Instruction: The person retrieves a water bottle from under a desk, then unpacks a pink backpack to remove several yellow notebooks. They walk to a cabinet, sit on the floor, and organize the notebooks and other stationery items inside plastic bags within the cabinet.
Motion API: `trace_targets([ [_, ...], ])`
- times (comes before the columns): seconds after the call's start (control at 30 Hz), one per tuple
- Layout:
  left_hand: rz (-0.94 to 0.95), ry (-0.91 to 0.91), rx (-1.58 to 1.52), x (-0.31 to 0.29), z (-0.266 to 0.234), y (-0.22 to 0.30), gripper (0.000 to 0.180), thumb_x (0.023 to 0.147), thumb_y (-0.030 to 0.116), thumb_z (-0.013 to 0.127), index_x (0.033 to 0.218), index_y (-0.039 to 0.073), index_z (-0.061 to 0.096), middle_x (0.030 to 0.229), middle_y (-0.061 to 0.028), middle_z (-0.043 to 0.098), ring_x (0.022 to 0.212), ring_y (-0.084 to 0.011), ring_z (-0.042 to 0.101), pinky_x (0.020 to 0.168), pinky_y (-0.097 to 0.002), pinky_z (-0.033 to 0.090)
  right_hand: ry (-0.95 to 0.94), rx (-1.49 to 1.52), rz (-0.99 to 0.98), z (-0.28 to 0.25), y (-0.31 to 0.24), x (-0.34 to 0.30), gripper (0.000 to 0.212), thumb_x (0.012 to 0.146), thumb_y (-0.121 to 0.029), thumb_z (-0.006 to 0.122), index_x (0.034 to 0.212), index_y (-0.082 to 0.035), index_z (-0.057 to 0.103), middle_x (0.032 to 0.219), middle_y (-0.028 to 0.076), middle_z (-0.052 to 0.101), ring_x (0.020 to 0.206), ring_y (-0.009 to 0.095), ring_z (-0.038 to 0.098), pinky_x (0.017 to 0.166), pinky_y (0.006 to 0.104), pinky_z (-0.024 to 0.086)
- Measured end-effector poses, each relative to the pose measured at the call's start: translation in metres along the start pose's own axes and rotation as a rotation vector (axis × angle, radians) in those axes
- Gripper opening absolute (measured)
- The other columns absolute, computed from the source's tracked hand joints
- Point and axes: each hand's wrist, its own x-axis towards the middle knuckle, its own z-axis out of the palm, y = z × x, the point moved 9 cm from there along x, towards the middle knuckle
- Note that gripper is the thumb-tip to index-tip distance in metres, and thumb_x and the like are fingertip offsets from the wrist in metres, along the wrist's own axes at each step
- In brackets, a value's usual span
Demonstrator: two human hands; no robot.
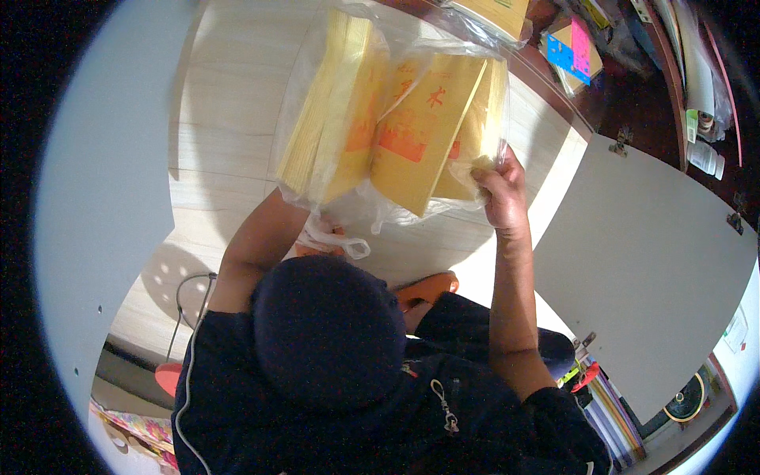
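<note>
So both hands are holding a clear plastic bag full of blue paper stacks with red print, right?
Not quite: the head view shows the paper stacks are yellow, not blue. They do carry red print and sit in the clear plastic bag, gripped by the right hand and left hand.

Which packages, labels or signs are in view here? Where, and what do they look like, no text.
Clear plastic bag: top centre, held up, wrapping the yellow stacks.
Yellow paper stacks: inside the bag, flat rectangular bundles with orange-red print.
Right hand: grips the bag's right edge.
Left hand: hidden under the bag.
Blue and pink box: upper right, small, rectangular.
</note>
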Motion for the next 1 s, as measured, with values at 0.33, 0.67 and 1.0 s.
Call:
trace_targets([
  [0.33, -0.021, -0.015, 0.014, 0.007, 0.004, -0.008, 0.051, 0.086, 0.039, 0.052, 0.124, 0.006, 0.043, 0.114, -0.0089, 0.055, 0.100, -0.0193, 0.057, 0.083, -0.0345, 0.049, 0.029, 0.073, -0.018, 0.003, 0.006, 0.001, 0.047, 0.068, -0.001, 0.052, 0.115, -0.001, 0.049, 0.089, 0.002, 0.059, 0.075, 0.009, 0.052, 0.068, 0.0217, 0.041],
  [0.67, -0.052, -0.008, 0.037, 0.016, 0.008, -0.023, 0.050, 0.086, 0.038, 0.052, 0.123, 0.006, 0.043, 0.114, -0.0089, 0.055, 0.099, -0.0192, 0.057, 0.083, -0.0342, 0.050, 0.023, -0.229, -0.042, 0.031, 0.004, -0.008, 0.054, 0.084, -0.030, 0.056, 0.123, -0.001, 0.035, 0.103, 0.012, 0.055, 0.098, 0.015, 0.051, 0.084, 0.0318, 0.042],
  [1.0, -0.132, -0.004, 0.116, 0.035, 0.013, -0.047, 0.050, 0.086, 0.038, 0.053, 0.123, 0.006, 0.044, 0.113, -0.0089, 0.056, 0.099, -0.0190, 0.057, 0.082, -0.0340, 0.050, 0.068, -0.388, -0.012, 0.019, 0.009, -0.020, 0.042, 0.071, -0.009, 0.067, 0.104, 0.001, 0.044, 0.093, 0.011, 0.057, 0.084, 0.015, 0.055, 0.072, 0.0281, 0.046],
])
